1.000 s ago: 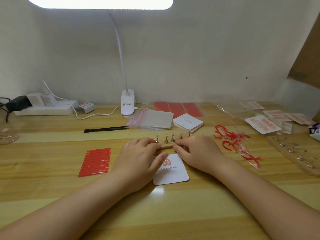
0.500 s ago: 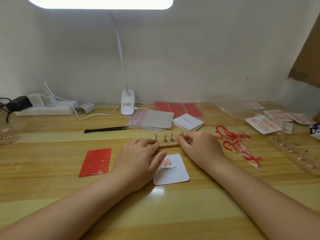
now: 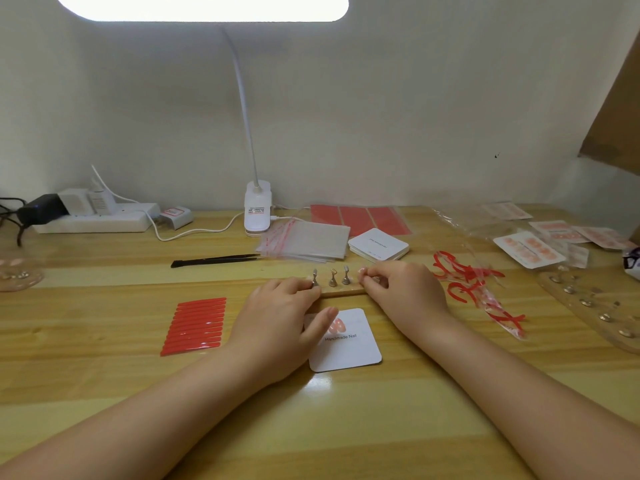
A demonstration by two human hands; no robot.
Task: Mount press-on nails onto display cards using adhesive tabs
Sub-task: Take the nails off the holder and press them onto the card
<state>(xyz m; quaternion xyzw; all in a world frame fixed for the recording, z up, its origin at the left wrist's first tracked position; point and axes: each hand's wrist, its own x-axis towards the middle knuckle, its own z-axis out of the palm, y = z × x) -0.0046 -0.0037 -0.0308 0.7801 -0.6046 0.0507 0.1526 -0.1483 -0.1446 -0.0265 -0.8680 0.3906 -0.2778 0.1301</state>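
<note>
A white display card (image 3: pixel 349 351) printed "Handmade Nail" lies in front of me, with two pink nails (image 3: pixel 336 325) stuck near its top left. Behind it sits a wooden holder strip (image 3: pixel 343 292) carrying small metal stands (image 3: pixel 333 278). My left hand (image 3: pixel 277 327) curls its fingers over the strip's left end while the thumb presses on the card. My right hand (image 3: pixel 405 292) covers the strip's right end and pinches a pale pink press-on nail (image 3: pixel 362 270) there. A sheet of red adhesive tabs (image 3: pixel 195 325) lies to the left.
Black tweezers (image 3: pixel 218 260), clear zip bags (image 3: pixel 306 241), a stack of blank cards (image 3: pixel 378 244) and red sheets (image 3: pixel 360 218) lie behind. Peeled red backing strips (image 3: pixel 467 282) and finished cards (image 3: pixel 528 252) lie to the right, beside another holder board (image 3: pixel 595 313). The lamp base (image 3: pixel 257 209) and a power strip (image 3: pixel 93 221) stand at the wall.
My right hand has slid left along the strip, so it now hides the two rightmost stands, and its fingertips have closed on a nail. The left hand has stayed put.
</note>
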